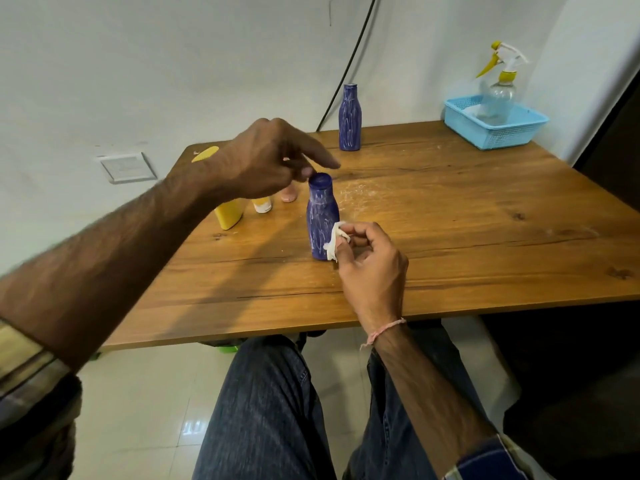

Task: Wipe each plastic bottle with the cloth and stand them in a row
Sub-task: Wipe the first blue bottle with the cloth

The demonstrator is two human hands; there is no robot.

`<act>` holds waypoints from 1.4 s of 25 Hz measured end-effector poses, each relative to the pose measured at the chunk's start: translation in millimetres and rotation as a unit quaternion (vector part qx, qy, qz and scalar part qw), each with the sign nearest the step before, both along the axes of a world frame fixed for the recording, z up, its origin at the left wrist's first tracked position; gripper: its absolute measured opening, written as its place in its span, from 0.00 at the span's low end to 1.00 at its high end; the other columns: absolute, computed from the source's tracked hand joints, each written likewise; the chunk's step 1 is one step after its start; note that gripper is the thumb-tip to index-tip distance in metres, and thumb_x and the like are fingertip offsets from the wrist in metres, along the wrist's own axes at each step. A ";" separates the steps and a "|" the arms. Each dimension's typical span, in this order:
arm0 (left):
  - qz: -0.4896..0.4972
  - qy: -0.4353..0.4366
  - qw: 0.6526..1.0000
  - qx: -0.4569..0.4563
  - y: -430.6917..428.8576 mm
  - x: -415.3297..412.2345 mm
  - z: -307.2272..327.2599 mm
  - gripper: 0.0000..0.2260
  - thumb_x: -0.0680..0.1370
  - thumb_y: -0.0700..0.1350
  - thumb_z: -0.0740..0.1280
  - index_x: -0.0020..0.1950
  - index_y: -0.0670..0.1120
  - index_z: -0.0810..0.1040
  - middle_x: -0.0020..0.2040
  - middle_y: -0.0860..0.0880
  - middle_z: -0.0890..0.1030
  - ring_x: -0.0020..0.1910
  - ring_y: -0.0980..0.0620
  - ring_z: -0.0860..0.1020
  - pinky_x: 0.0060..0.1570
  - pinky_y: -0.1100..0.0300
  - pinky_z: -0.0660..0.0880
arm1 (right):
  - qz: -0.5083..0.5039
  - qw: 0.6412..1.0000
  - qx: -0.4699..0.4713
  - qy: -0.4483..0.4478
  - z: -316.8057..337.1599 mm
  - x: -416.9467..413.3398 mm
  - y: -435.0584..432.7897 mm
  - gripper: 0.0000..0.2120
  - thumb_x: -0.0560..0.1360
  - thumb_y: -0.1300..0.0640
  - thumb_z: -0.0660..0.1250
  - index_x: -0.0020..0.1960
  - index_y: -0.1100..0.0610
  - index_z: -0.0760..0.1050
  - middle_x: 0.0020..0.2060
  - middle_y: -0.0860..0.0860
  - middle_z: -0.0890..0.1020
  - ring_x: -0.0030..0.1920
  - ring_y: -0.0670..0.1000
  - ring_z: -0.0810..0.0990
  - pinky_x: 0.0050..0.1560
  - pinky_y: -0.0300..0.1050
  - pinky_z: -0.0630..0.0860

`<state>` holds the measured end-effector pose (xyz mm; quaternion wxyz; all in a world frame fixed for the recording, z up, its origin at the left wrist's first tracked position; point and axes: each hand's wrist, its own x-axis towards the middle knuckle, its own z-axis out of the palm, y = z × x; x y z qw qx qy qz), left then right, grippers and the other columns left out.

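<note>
Wooden table, frame centre: left hand pinches bottle rim; right hand pinches cloth against its side. Best wipe downward, top held firm.

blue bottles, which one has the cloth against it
The nearer blue bottle, mid-table: the right hand holds the white cloth against its lower side. The far blue bottle stands untouched.

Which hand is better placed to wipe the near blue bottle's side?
Right: the right hand pinches the cloth against the near blue bottle; the left hand sits at its mouth.
</note>
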<state>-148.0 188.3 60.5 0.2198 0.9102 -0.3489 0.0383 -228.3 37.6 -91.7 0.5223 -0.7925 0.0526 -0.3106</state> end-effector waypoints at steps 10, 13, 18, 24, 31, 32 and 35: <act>-0.013 -0.008 0.997 -0.076 -0.7 7.8 -26.8 0.13 0.79 0.39 0.70 0.62 0.47 0.82 0.55 0.49 0.85 0.48 0.54 0.84 0.47 0.58 0.83 | -0.025 0.991 -0.069 -0.115 13.8 18.5 9.2 0.05 0.74 0.58 0.73 0.45 0.56 0.78 0.41 0.48 0.82 0.35 0.44 0.77 0.34 0.38 0.76; -0.018 -0.004 0.996 -0.089 -0.7 9.4 -31.9 0.12 0.79 0.39 0.70 0.62 0.46 0.83 0.52 0.50 0.84 0.48 0.53 0.85 0.46 0.56 0.83 | -0.025 0.995 -0.058 -0.077 2.8 15.2 4.8 0.05 0.73 0.58 0.74 0.43 0.54 0.78 0.39 0.46 0.82 0.35 0.44 0.79 0.34 0.44 0.79; -0.016 -0.004 0.995 -0.095 -1.8 7.0 -30.5 0.12 0.78 0.39 0.71 0.61 0.46 0.84 0.47 0.56 0.82 0.44 0.60 0.82 0.44 0.64 0.81 | -0.032 0.981 -0.052 -0.185 45.8 23.5 9.1 0.05 0.75 0.58 0.74 0.44 0.59 0.80 0.40 0.49 0.83 0.32 0.42 0.74 0.33 0.29 0.68; 0.003 0.012 0.995 -0.102 -1.0 6.6 -29.6 0.11 0.78 0.41 0.71 0.60 0.47 0.84 0.47 0.55 0.83 0.44 0.55 0.85 0.45 0.57 0.84 | -0.008 0.998 0.007 -0.068 4.0 18.3 0.5 0.05 0.75 0.54 0.72 0.44 0.55 0.78 0.39 0.45 0.83 0.30 0.48 0.80 0.28 0.52 0.78; 0.053 0.062 0.988 -0.128 -5.1 1.9 -21.6 0.08 0.75 0.42 0.75 0.52 0.43 0.86 0.44 0.49 0.87 0.40 0.54 0.86 0.43 0.56 0.85 | -0.027 0.982 -0.072 -0.170 45.9 19.6 11.5 0.06 0.76 0.57 0.74 0.47 0.57 0.78 0.40 0.47 0.82 0.33 0.41 0.75 0.32 0.30 0.68; 0.065 0.076 0.986 -0.137 -6.5 2.6 -20.4 0.08 0.74 0.43 0.76 0.51 0.43 0.86 0.43 0.49 0.87 0.39 0.54 0.86 0.42 0.55 0.85 | -0.028 0.985 -0.082 -0.151 34.2 18.3 10.8 0.06 0.76 0.57 0.74 0.46 0.57 0.78 0.40 0.47 0.81 0.33 0.42 0.75 0.32 0.31 0.70; 0.090 0.097 0.983 -0.130 -13.2 2.3 -16.3 0.06 0.73 0.44 0.77 0.48 0.44 0.85 0.40 0.48 0.86 0.36 0.55 0.85 0.39 0.59 0.84 | -0.017 0.990 -0.110 -0.092 2.5 8.1 10.6 0.06 0.73 0.59 0.75 0.44 0.57 0.78 0.41 0.49 0.83 0.36 0.44 0.80 0.35 0.42 0.79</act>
